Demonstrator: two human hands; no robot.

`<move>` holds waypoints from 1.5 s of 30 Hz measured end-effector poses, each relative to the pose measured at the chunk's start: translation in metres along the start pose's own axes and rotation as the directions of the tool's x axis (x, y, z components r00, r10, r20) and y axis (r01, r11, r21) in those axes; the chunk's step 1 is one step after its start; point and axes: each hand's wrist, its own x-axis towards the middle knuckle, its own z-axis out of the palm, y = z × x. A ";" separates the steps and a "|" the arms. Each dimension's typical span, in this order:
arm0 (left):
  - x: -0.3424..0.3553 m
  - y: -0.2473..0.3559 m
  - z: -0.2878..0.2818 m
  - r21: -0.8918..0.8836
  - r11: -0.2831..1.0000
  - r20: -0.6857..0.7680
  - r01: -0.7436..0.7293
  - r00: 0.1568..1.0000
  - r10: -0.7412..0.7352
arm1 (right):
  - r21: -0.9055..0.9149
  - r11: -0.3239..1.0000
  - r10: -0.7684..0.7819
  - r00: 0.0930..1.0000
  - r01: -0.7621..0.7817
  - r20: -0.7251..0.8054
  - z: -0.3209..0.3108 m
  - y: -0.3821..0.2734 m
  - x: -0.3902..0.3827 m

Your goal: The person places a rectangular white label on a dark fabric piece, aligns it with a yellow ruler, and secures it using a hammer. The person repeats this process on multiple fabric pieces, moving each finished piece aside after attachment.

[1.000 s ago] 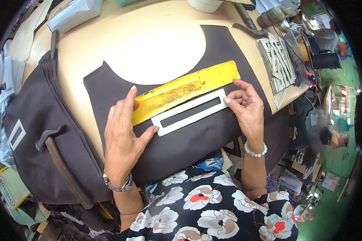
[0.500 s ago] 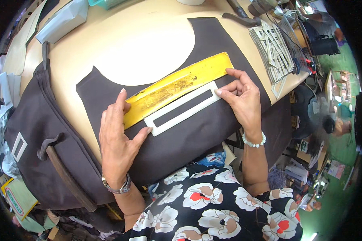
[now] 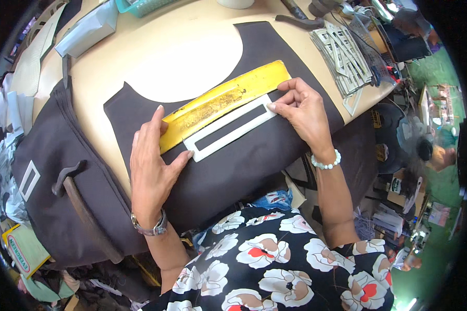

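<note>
A dark brown cloth piece [image 3: 264,150] with a curved cut-out lies in front of me. On it rest a scuffed yellow strip [image 3: 223,103] and, along its near edge, a white rectangular frame [image 3: 236,133] with a long slot showing the cloth. My left hand [image 3: 153,168] has its thumb on the frame's lower left corner and its fingers at the strip's left end. At the other end, my right hand [image 3: 305,114] pinches the frame's right end with its thumb, while its index finger reaches the strip.
Folded dark cloth [image 3: 72,135] hangs at the left, bearing a hammer [image 3: 91,223] and a small white frame [image 3: 31,187]. Stacked white frames [image 3: 342,59] lie at the right edge. Behind are another hammer [image 3: 301,22], a turquoise basket [image 3: 140,6] and a grey box [image 3: 88,28].
The view has shifted slightly. Both hands keep the same hold, and the frame and strip still lie side by side on the cloth.
</note>
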 end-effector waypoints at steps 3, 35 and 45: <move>-0.001 -0.004 0.002 0.023 0.999 -0.012 -0.035 0.999 0.035 | -0.032 0.997 -0.068 0.997 0.068 -0.020 -0.001 0.000 0.001; -0.051 0.021 0.029 0.433 0.890 0.024 -0.142 0.989 0.147 | 0.172 0.975 -0.109 0.977 0.141 -0.184 0.013 -0.005 -0.024; -0.051 0.018 0.029 0.412 0.901 0.059 -0.138 0.990 0.125 | 0.054 0.996 -0.063 0.979 0.075 -0.192 0.020 -0.003 -0.016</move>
